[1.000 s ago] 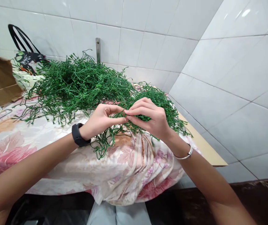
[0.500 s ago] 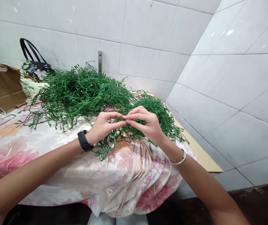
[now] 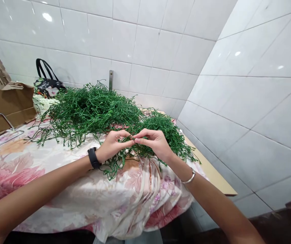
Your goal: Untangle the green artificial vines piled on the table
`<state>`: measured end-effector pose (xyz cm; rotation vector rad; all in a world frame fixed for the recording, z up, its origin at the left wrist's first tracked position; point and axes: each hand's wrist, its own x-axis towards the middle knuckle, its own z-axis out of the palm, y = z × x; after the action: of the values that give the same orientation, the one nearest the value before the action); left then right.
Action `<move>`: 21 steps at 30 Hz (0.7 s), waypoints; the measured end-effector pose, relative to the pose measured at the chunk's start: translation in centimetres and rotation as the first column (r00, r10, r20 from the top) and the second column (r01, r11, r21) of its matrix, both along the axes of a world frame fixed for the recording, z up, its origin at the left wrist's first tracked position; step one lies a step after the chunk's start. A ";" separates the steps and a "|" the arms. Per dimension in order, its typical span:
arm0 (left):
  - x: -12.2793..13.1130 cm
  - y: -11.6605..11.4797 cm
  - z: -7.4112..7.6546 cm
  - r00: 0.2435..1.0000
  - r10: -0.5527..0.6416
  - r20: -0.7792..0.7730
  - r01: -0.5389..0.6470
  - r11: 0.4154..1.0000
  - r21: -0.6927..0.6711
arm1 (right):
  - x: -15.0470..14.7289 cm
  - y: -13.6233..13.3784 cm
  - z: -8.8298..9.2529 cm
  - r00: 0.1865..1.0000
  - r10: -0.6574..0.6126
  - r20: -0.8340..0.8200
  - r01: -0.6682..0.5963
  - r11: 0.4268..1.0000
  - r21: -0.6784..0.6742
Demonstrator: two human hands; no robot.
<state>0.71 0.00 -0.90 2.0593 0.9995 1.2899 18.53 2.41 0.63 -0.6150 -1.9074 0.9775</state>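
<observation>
A big heap of thin green plastic plant stems [image 3: 89, 110] lies on a table under a pink floral cloth [image 3: 20, 162]. My left hand [image 3: 112, 147], with a black wristband, and my right hand [image 3: 153, 142], with a silver bangle, meet fingertip to fingertip over the near right part of the heap. Both pinch the same green stem between thumb and fingers. More stems trail down below my left wrist.
A brown cardboard box [image 3: 5, 101] and a metal rail [image 3: 0, 117] stand at the left. A black-handled floral bag [image 3: 47, 86] leans on the white tiled wall behind. The bare table edge [image 3: 211, 173] shows at the right, close to the side wall.
My hands keep the same pinch on the stem. The view has tipped upward and back, so hands and heap sit lower and smaller in the picture.
</observation>
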 end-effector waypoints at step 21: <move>0.4 0.5 -0.3 0.992 -0.088 0.088 0.096 0.992 -0.083 | -0.6 -0.6 0.1 0.999 -0.009 0.032 0.011 0.998 -0.056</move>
<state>1.14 0.48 -1.17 1.9452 0.8971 1.2527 17.97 1.80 0.70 -0.6762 -1.9086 1.0236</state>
